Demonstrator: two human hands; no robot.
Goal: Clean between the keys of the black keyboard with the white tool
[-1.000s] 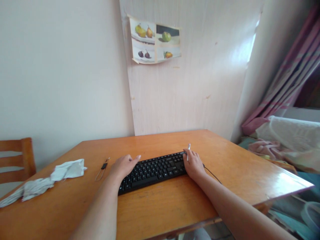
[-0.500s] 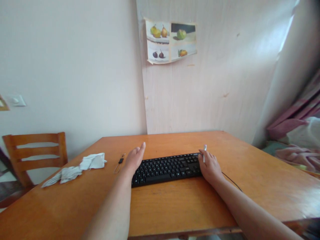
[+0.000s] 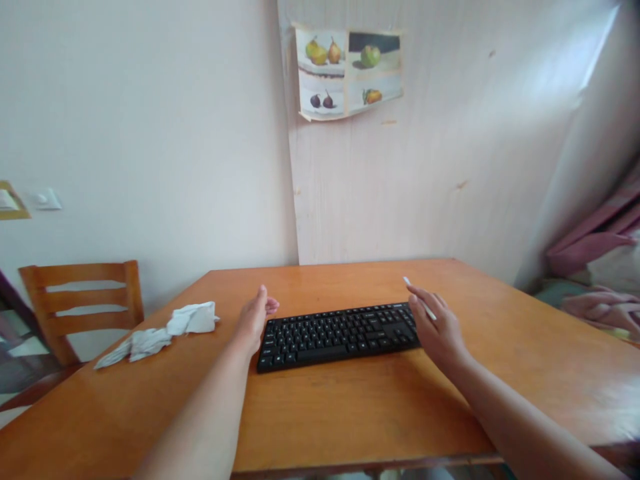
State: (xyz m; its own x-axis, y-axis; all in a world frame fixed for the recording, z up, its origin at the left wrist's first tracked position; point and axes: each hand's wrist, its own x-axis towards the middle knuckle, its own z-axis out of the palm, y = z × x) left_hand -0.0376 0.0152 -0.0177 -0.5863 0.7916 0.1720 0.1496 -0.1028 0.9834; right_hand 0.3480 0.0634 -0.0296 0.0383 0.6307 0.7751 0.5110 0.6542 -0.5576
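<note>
A black keyboard (image 3: 340, 337) lies flat on the wooden table (image 3: 320, 413) in front of me. Beside its left end, my left hand (image 3: 254, 320) is held edge-on with the thumb up and the fingers stretched, gripping nothing. My right hand (image 3: 441, 330) is at the keyboard's right end and covers that corner. A slim white pen-like stick (image 3: 428, 311) is held in it, slanting up and left past the fingers. What kind of stick it is I cannot make out.
Crumpled white cloth gloves (image 3: 193, 319) lie on the table's left side. A wooden chair (image 3: 90, 273) stands beyond the left edge. Fruit pictures (image 3: 347, 73) hang on the wall behind. Pink fabric (image 3: 590, 247) is at the far right.
My left hand has moved left off the keyboard's end, now hiding the small black corded item. My right hand has shifted right, and the white stick has tilted from upright to slanting.
</note>
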